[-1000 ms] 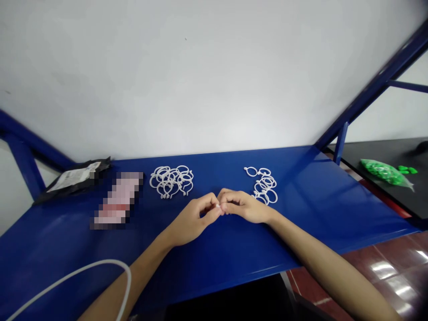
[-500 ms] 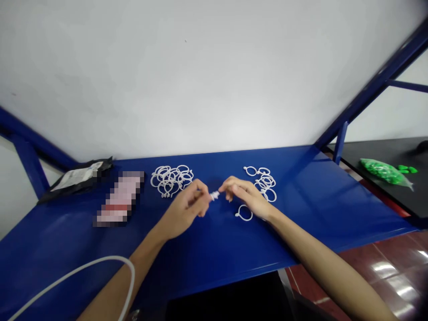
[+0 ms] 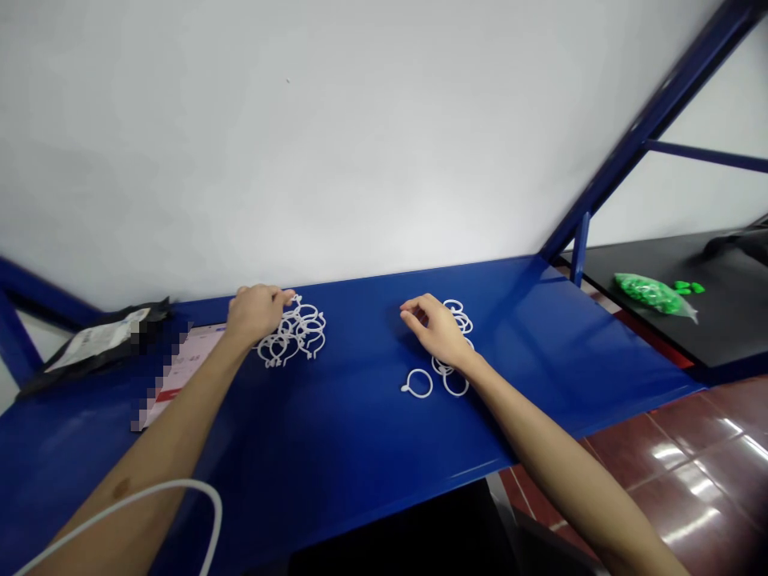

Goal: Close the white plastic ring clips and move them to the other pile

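My left hand (image 3: 259, 312) reaches into the pile of white plastic rings (image 3: 303, 328) at the left. Its thumb and fingers are pinched at a ring's clasp end (image 3: 296, 299); most of the fingertips are hidden. Several rings in this pile have a gap with small clasp ends. My right hand (image 3: 437, 326) hovers at the right group of white rings (image 3: 461, 320), thumb and fingers apart, nothing visible between them. That hand and wrist cover part of the group. Nearer to me, a single closed ring (image 3: 419, 383) lies flat on the blue table (image 3: 360, 432).
A black package with a white label (image 3: 99, 340) and a partly pixelated pink panel (image 3: 192, 360) lie at the left. A white cable (image 3: 150, 490) loops at lower left. Blue frame bars (image 3: 636, 136) slant at the right. Beyond, a bag of green pieces (image 3: 651, 294) rests on a black table.
My left hand has moved left from the middle to the left pile, and the small white piece between my hands is out of sight. My right hand has drawn away toward the right group.
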`<state>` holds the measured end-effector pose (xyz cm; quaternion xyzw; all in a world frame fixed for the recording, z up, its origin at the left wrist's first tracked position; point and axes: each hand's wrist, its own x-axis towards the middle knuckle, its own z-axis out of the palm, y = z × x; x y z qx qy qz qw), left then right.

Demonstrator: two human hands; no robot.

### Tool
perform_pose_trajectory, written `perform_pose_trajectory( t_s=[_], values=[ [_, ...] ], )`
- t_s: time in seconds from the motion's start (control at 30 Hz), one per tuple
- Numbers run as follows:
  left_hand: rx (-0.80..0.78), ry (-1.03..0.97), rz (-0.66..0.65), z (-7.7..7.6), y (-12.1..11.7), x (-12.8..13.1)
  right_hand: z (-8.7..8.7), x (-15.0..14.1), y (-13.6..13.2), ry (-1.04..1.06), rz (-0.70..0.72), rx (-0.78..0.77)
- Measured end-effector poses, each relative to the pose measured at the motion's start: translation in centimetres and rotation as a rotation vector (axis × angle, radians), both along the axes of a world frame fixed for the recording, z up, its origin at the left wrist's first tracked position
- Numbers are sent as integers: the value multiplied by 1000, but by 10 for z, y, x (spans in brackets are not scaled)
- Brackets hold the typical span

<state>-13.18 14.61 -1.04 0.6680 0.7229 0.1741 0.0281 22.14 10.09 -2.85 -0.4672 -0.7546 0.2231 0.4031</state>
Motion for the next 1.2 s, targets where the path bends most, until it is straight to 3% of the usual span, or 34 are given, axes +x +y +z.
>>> perform_pose_trajectory(
  t_s=[0.17,0.3,0.5,0.63,0.83,0.97,1.1,1.2],
  values=[
    [-28,141,50,-10,2,4,0,4,3,-87,-36,9],
    [24,206,49,-14,-3,4,-2,11,9,-264,-166,101],
    [124,132,74,-1,-17,7,-7,27,20,-490,-395,162],
    [248,-3,-8,9,-45,35,-9,31,21,-557,-449,147],
    [342,-87,-317,-8,-89,95,-11,30,22,-524,-277,156],
    [377,-141,-478,-25,-106,117,2,20,12,-235,-21,17],
    [402,-295,-485,-26,-117,126,13,-2,-16,69,322,-246],
    [243,-481,-494,-20,-123,129,13,-17,-36,168,469,-361]
  ],
)
